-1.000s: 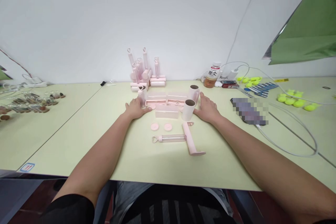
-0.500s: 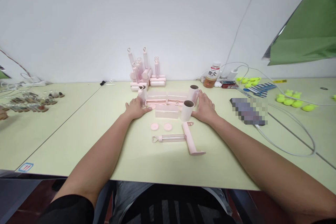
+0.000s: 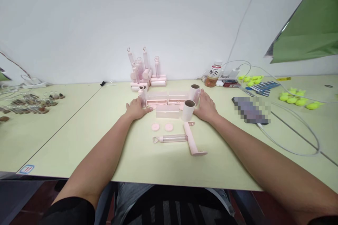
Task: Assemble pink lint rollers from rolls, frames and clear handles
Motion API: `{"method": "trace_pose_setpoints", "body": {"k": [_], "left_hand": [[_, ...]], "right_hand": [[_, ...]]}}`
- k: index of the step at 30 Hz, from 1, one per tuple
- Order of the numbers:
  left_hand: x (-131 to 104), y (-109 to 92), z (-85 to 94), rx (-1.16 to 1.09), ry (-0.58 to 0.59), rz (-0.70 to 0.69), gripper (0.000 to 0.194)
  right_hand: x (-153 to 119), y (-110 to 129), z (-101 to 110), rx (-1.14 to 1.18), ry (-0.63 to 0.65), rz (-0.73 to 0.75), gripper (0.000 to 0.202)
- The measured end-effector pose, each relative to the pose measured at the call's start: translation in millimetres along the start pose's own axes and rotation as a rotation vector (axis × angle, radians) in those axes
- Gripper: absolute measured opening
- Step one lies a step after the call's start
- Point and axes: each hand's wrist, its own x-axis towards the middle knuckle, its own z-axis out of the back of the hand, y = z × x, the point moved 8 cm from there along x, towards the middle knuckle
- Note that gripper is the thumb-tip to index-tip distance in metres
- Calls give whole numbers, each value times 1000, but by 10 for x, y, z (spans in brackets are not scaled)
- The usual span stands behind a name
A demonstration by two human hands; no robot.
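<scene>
My left hand (image 3: 136,109) rests on the table with its fingers apart, beside a pink handle piece (image 3: 143,95). On the other side my right hand (image 3: 206,107) lies spread next to two upright white rolls, the rear one (image 3: 194,92) and the front one (image 3: 188,111). Between the hands are pink open trays (image 3: 157,102) and a translucent pink cover (image 3: 168,111). Nearer the front lie two round pink caps (image 3: 155,127) (image 3: 169,127), and a pink roller frame (image 3: 192,140) joined to a clear handle (image 3: 173,138).
Pink rollers (image 3: 148,77) stand against the wall. Toward the right are a bottle (image 3: 213,74), a phone (image 3: 249,109) with a cable, blue strips (image 3: 262,87) and yellow-green items (image 3: 293,96). Several wrapped brown items (image 3: 29,102) lie at the far left.
</scene>
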Motion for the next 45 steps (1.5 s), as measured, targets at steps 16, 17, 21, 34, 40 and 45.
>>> {"method": "trace_pose_setpoints", "body": {"k": [16, 17, 21, 34, 40, 45], "left_hand": [[-854, -537, 366, 23, 383, -260, 34], [-897, -637, 320, -6, 399, -322, 30], [-899, -863, 115, -63, 370, -409, 21], [-990, -1172, 65, -117, 279, -560, 21], [-903, -1185, -17, -138, 246, -560, 23], [-854, -1175, 155, -149, 98, -570, 21]], "right_hand": [[-344, 212, 852, 349, -333, 117, 56], [-397, 311, 890, 390, -339, 184, 49], [-585, 623, 933, 446, -354, 381, 25], [-570, 739, 651, 331, -135, 593, 22], [-508, 672, 586, 325, -139, 583, 19], [-470, 647, 546, 362, -120, 538, 22]]}}
